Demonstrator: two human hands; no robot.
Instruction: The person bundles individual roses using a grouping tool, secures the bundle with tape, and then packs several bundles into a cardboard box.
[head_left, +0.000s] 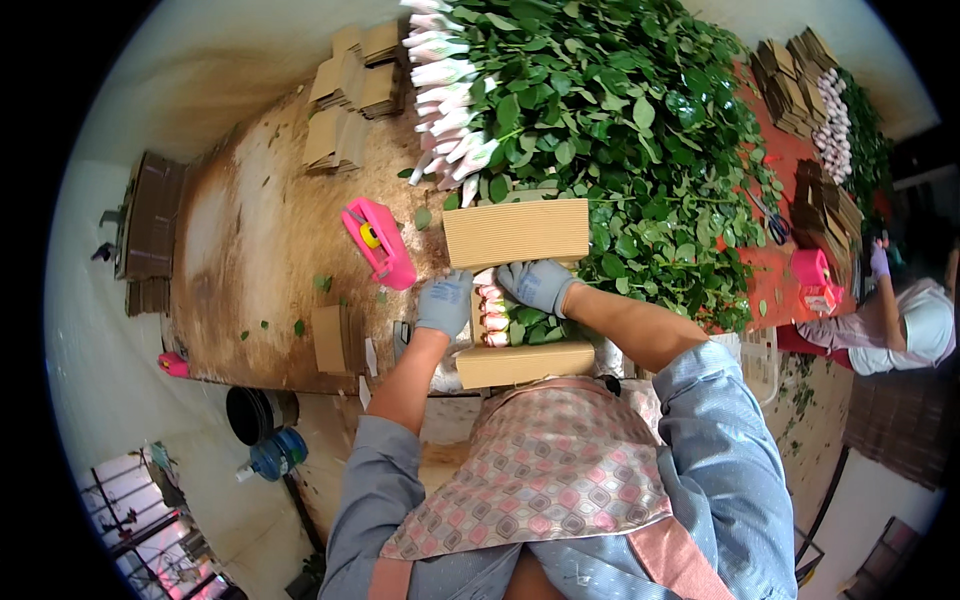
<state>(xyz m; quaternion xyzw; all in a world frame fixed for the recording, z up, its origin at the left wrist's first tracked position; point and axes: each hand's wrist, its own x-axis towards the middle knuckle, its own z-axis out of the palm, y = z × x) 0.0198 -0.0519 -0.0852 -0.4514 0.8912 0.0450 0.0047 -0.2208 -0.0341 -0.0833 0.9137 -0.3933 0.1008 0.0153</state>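
A corrugated cardboard sheet (517, 232) lies in front of me, with one flap standing at the far side and another on the near side. Between the flaps, a row of pale pink roses (494, 318) shows its heads at the left and green leaves at the right. My left hand (445, 300), in a grey glove, is closed at the sheet's left edge beside the rose heads. Also gloved in grey, my right hand (538, 286) reaches over the far roses with its fingers curled near the far fold; whatever is under those fingertips is hidden.
A large heap of leafy rose stems (610, 110) with wrapped heads (440, 75) fills the far side. Left of the sheet stands a pink tape dispenser (380, 243). Folded cardboard (335, 135) is stacked far left. Scissors (775, 226) lie right; a co-worker (900, 325) is beyond.
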